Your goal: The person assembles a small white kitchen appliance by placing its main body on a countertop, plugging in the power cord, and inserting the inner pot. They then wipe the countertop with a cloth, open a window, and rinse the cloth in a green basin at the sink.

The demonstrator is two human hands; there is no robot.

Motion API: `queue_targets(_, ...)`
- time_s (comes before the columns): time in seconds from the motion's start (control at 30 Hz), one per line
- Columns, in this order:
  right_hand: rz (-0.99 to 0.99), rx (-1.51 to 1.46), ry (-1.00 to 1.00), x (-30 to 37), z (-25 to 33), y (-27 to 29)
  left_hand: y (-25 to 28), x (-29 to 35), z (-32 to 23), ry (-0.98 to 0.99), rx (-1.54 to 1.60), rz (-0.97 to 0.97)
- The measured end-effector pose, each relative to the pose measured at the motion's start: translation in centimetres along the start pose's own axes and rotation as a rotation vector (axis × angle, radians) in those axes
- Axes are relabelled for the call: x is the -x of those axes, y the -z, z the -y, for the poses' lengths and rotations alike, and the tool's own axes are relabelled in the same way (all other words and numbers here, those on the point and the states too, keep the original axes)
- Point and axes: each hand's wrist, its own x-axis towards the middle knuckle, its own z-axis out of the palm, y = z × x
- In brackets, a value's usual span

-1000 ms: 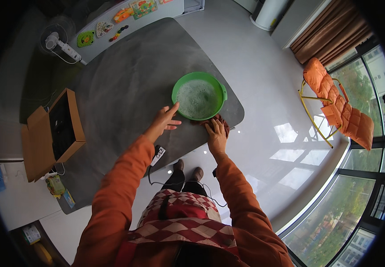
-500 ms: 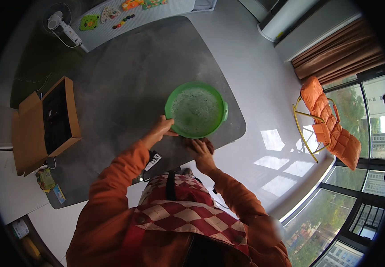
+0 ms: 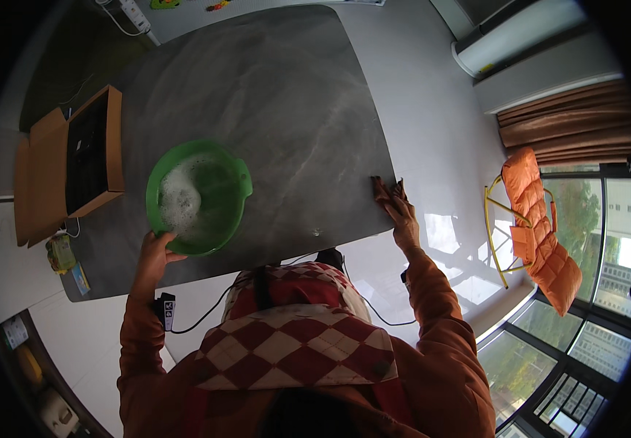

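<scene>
A green plastic basin [image 3: 236, 208] holding foamy, cloudy water stands on the left part of the dark grey table [image 3: 308, 139]. My left hand [image 3: 156, 257] grips the basin's near-left rim, thumb and fingers closed on it. Out at the table's right edge, my right hand [image 3: 403, 219] presses a dark brown cloth [image 3: 382, 191] onto the tabletop. Part of the cloth lies under the fingers, and a bit of it sticks out over the edge.
An open cardboard box [image 3: 114, 139] with something black inside lies at the table's left. Near it are a small green-yellow packet [image 3: 60, 253] and a blue card [image 3: 80, 279]. An orange padded chair [image 3: 534, 226] stands on the floor by the windows at right.
The basin has slid left across the table with my left hand on its rim. My right hand has moved the cloth right, to the table's edge. The view has shifted too.
</scene>
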Motion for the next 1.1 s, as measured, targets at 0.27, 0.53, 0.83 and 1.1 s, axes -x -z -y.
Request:
queue_targets(0.27,0.316,-0.18,0.784,-1.0,4.6,-4.1,-2.7,3.8,8.1,0.011,0.407,-0.248)
queue_targets(0.53,0.262,0.001,0.747,-15.8,-4.5,-2.3,-5.3,6.2,11.4,0.014,0.503,-0.344)
queue_targets(0.83,-0.066,0.137,0.936,-25.7,13.9,-14.1,-5.1,7.0,13.0,0.051,0.53,-0.504)
queue_targets(1.1,0.728,-0.322,1.442,-6.3,20.4,-10.5,-0.3,6.5,13.3,0.042,0.499,-0.525)
